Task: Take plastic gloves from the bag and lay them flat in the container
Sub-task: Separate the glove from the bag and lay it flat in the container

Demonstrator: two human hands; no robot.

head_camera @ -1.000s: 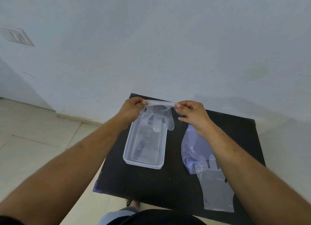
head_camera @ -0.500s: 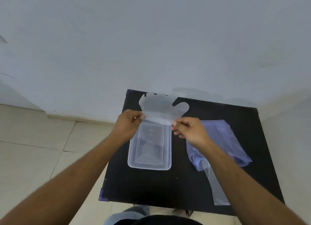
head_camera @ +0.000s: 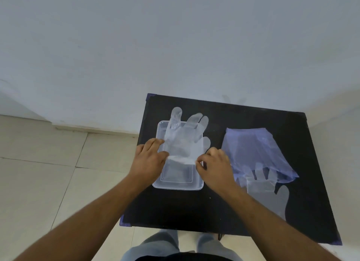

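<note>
A clear plastic glove (head_camera: 185, 141) lies spread over the far half of a clear rectangular container (head_camera: 178, 183) on the black table (head_camera: 194, 210). Its fingers reach past the container's far rim. My left hand (head_camera: 149, 161) pinches the glove's cuff at the left corner, and my right hand (head_camera: 214, 164) pinches the right corner. A bluish translucent bag (head_camera: 255, 153) lies to the right of the container. More clear gloves (head_camera: 268, 192) stick out of its near end.
The small black table stands against a white wall (head_camera: 175, 46). Tiled floor (head_camera: 48, 163) lies to the left. My legs (head_camera: 175, 243) show under the table's near edge.
The glove was held hanging, then flipped away from me, and now lies lowered onto the container with both hands still on its cuff. The view has tilted down.
</note>
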